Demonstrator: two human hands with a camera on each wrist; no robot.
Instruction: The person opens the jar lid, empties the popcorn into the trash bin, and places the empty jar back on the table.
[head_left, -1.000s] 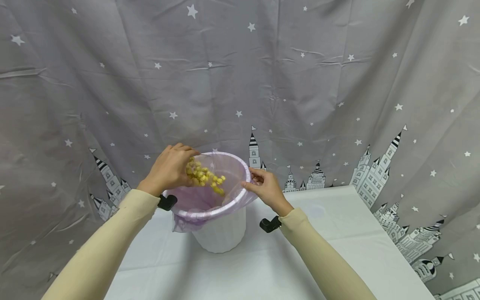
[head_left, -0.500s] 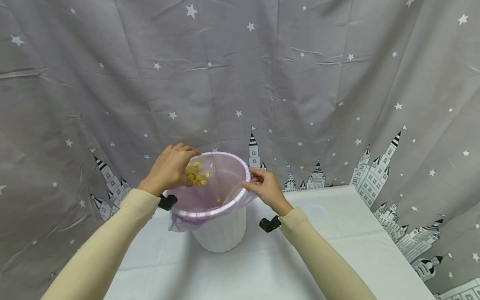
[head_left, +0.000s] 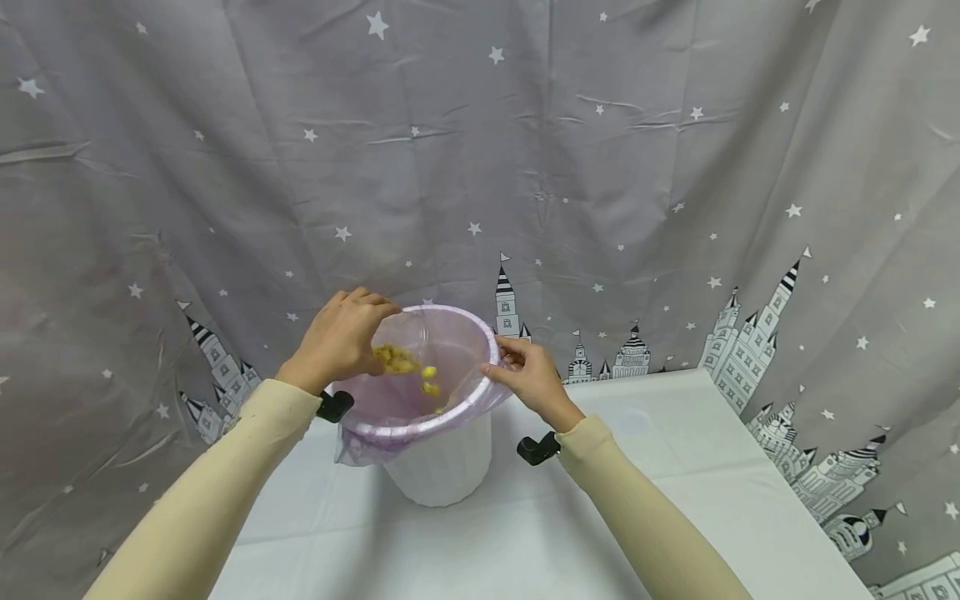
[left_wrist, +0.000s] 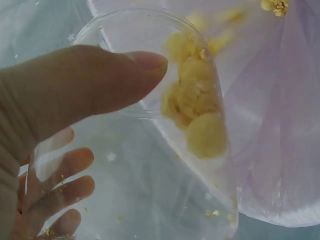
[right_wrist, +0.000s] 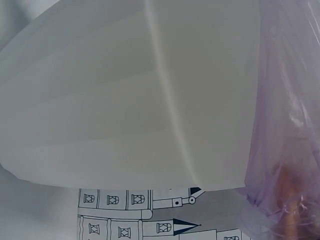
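Note:
My left hand point(head_left: 337, 340) grips a clear plastic cup point(left_wrist: 135, 175), tipped on its side over the mouth of a white trash bin point(head_left: 442, 471). Yellow popcorn point(left_wrist: 192, 95) lies along the cup's lower wall, and several pieces tumble out at the mouth. Inside the bin hangs a thin purple bag point(head_left: 371, 450), folded outward over the rim. On the right side of the bin my right hand point(head_left: 534, 375) pinches the bagged rim, thumb on top. In the right wrist view its fingers point(right_wrist: 290, 200) show blurred through the purple film.
The bin stands on a white-covered table point(head_left: 675, 500). Close behind hangs a grey curtain point(head_left: 450, 167) printed with stars and castles. Black camera mounts point(head_left: 538, 450) sit on both wrists.
Popcorn keeps falling from the tilted cup into the bin, and less is left in the cup than a second ago. Both hands stay almost in place.

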